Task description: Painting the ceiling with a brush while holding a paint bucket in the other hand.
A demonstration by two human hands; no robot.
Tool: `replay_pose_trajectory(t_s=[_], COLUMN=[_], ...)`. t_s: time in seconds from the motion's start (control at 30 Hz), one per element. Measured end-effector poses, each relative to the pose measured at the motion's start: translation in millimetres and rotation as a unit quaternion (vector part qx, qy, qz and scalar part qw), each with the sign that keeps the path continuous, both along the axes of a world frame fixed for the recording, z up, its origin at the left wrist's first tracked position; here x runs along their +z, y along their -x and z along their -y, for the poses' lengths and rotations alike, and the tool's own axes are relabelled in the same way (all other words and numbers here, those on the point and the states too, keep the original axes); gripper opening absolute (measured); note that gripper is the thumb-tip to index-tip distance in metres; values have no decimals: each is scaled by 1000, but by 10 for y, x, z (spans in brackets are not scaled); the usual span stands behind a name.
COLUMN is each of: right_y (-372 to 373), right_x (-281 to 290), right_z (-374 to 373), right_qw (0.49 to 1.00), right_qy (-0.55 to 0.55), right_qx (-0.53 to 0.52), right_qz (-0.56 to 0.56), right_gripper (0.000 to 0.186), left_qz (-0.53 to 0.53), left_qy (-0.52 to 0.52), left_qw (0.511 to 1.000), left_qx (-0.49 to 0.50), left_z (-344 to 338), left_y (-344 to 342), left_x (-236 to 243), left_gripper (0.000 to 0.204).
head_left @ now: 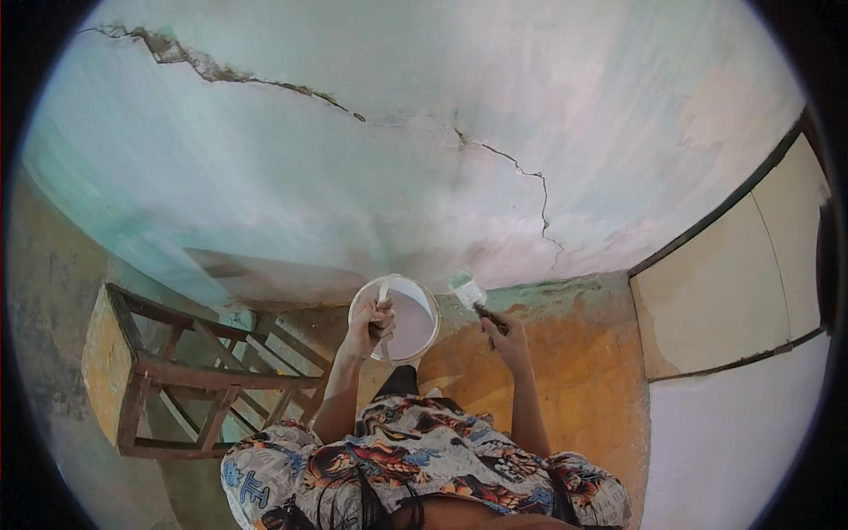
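Note:
My left hand [374,328] is closed round the handle of a white paint bucket [357,296], which hangs in front of me. Pale, whitish paint [413,325] shows inside it. To the right of the bucket, my right hand [506,338] grips the dark handle of a paintbrush [468,291]. Its wide head is coated in white and points up toward the wall, with the bristle end looking greenish. Ahead stands a pale green and white wall [371,185]; from this view I cannot tell whether the brush touches it.
A jagged crack [212,69] runs across the upper left of the wall, and a thinner crack [541,181] descends at right. At left is a wooden frame stool [190,375]. A cream panel [724,283] with dark edging stands right, beside the orange-brown floor [574,371].

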State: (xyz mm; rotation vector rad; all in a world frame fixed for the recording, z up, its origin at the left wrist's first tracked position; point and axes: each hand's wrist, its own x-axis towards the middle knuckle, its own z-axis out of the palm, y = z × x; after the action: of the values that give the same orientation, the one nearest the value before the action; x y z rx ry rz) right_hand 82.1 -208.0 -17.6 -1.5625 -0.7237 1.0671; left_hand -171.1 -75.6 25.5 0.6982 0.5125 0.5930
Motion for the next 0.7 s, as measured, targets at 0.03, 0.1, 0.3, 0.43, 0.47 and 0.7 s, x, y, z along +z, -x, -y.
replay_pose_trajectory(t_s=[0.03,0.1,0.3,0.43,0.47,0.7], right_y=[-19,-72,-43,141,191,709], right_x=[43,65,604,498,461,180], right_z=[-21,-77,-412,-642,-671,-1001], right_qw=[999,990,873,730,730,604], right_qy=[9,-34,-43,-66,-66,-259], right_qx=[35,89,323,422,421,444], right_qz=[39,107,361,535,534,609], right_gripper=[20,19,19,11,11,9], left_qz=[0,-18,-73,-74,-75,-71], left_qy=[1,6,5,-11,-11,-39], left_qw=[1000,1000,997,997,997,996], left_qx=[5,-2,-26,-7,-8,22], left_z=[4,2,-12,-30,-34,-57], left_y=[-18,-34,-41,-95,-99,-125], left_x=[14,56,47,87,75,166], left_gripper=[19,19,18,17,17,21])
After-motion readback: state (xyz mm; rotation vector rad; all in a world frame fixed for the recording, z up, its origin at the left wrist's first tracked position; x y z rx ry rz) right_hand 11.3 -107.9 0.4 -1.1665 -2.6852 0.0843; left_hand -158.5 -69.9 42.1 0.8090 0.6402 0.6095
